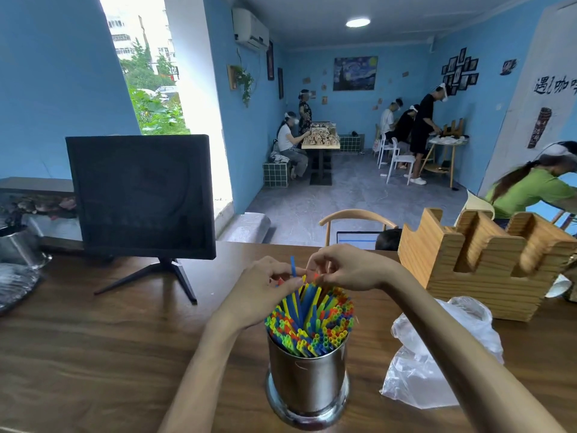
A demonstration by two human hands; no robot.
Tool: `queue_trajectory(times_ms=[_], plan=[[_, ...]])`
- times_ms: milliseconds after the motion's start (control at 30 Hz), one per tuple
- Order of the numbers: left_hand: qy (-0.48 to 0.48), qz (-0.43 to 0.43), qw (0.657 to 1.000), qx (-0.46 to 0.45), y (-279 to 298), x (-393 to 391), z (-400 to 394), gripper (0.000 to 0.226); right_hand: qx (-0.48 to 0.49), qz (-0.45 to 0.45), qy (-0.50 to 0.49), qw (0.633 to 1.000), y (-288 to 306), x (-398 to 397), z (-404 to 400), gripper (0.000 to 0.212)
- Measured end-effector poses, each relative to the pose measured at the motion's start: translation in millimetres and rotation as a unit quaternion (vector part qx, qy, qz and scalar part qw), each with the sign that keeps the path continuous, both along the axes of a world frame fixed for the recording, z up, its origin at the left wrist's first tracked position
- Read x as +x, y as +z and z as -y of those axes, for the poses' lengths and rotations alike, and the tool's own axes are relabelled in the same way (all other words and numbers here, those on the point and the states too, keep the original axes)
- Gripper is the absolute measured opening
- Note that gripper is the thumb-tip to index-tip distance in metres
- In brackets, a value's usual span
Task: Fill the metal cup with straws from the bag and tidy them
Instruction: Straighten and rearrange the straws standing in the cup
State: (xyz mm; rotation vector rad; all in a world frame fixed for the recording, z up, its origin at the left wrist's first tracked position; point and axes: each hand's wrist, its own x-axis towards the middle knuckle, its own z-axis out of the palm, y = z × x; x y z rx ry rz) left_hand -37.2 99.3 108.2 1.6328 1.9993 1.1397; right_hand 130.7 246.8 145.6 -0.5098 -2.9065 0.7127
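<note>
One metal cup (307, 382) stands upright on the wooden counter (93, 354), near its front edge, packed with coloured straws (309, 323) too many to count: blue, yellow, green, red and orange, most cut off level just above the rim, a smaller bunch rising higher at the back. Two hands work above that taller bunch. The left hand (265, 292) has its fingers curled in around the upper ends of a few straws, and one blue straw (293, 266) sticks up past its fingertips. The right hand (346, 270) meets it from the other side, its fingers bent and pinching at the same straw tips; how many straws each hand holds cannot be told. One crumpled clear plastic bag (437, 354) lies on the counter just right of the cup, apart from it. Behind the bag sits one wooden holder (474, 270) with notched walls. One dark monitor (140, 195) stands on its stand at the left.
</note>
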Motion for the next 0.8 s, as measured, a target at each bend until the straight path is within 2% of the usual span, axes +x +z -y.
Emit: queue_trajectory(times_ms=[167,233,333,400,467,567,800], plan=[[-0.021,-0.018,0.999,-0.032,3,-7,3,0.019,0.017,0.077,0.014,0.997,7,-6,1,0.018],[-0.021,0.014,1.0,-0.017,3,-7,5,0.023,0.016,0.099,0.018,0.995,8,-6,3,0.024],[-0.018,0.057,0.996,0.06,1,-4,6,0.038,0.008,0.083,0.001,0.997,6,-6,2,0.023],[-0.016,0.031,0.995,0.094,-2,-1,6,0.032,0.011,0.057,0.001,0.998,4,-6,2,0.019],[-0.018,0.007,0.996,0.093,-3,0,5,0.017,0.018,0.027,0.005,0.999,2,-5,2,0.02],[-0.022,-0.007,0.997,0.071,-7,-3,4,0.002,0.009,-0.015,0.009,1.0,-1,-4,3,0.01],[-0.025,0.006,0.999,0.034,-9,-6,1,0.009,-0.017,-0.035,0.018,0.999,-5,-2,4,0.012]])
